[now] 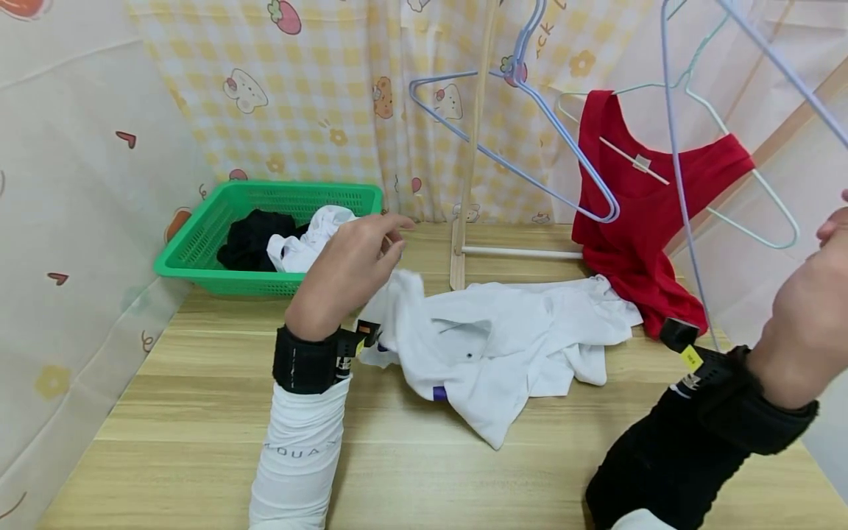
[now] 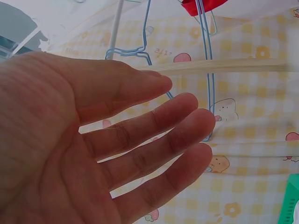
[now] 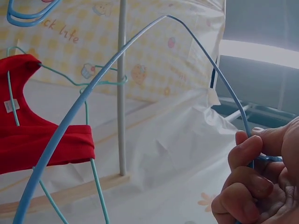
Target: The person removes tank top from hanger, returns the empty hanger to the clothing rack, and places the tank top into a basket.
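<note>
Got crumpled white cloth garment [image 1: 523, 335] on pale wood-grain worktop [image 1: 192, 442], long axis roughly left-right, just right of and nearer empty, loosely spread left hand [image 1: 347, 269]; gripping thin blue hanger [image 3: 88, 88] in right hand [image 1: 804, 316], hard to tell by which part.

Left hand [image 2: 110, 139] spread loosely; behind it blue hangers [image 2: 209, 93], wooden pole [image 2: 233, 66], yellow-checked curtain [image 2: 261, 98].

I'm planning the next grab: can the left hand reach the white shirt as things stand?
Probably yes: the left hand holds nothing, appears close to the white shirt, and nothing visible blocks the way.
</note>
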The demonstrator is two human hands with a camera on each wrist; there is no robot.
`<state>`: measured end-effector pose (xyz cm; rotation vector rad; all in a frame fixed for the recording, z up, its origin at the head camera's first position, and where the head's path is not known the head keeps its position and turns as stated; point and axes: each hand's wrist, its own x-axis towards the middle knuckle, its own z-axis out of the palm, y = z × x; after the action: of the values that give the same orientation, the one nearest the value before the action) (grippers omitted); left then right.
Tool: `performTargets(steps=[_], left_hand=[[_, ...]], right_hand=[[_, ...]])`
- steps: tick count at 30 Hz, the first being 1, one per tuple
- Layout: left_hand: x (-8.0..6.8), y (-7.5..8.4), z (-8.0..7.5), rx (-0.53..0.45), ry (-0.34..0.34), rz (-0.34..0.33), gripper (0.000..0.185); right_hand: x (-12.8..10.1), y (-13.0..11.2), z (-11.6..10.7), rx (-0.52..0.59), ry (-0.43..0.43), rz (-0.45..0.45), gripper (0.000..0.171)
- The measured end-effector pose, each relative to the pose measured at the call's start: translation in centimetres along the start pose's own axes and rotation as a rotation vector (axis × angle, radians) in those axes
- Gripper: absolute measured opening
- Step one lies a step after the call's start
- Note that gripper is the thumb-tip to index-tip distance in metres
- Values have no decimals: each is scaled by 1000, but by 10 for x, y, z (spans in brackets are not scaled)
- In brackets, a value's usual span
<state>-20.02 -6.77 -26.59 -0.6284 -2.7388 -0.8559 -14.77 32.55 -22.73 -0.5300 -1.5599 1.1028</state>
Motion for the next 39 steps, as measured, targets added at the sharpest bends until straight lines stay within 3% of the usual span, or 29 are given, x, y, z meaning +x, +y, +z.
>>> performTargets(steps=[3, 8, 12, 16, 23, 26, 32, 39], left_hand=[[-1, 0, 0, -10, 2, 2, 32], [-3, 0, -2, -27, 12, 10, 30], [-4, -1, -2, -34, 10, 11, 30], [-5, -1, -3, -41, -1, 10, 30], [-9, -4, -7, -47, 10, 16, 30], [-10, -5, -9, -47, 18, 26, 29], [-10, -5, -10, -62, 13, 29, 29], [-9, -4, -9, -76, -16, 11, 30]], right_hand=[[0, 2, 2, -132, -40, -51, 32], [-5, 1, 9, -176, -150, -27, 33], [-8, 0, 19, -207, -253, -49, 29], [-13, 0, 31, -274, -354, -112, 37], [-19, 6, 51, -215, -491, -217, 23], [-18, 6, 60, -221, -525, -285, 27], [0, -15, 82, -284, -622, -400, 36], [33, -56, 116, -400, -877, -400, 45]])
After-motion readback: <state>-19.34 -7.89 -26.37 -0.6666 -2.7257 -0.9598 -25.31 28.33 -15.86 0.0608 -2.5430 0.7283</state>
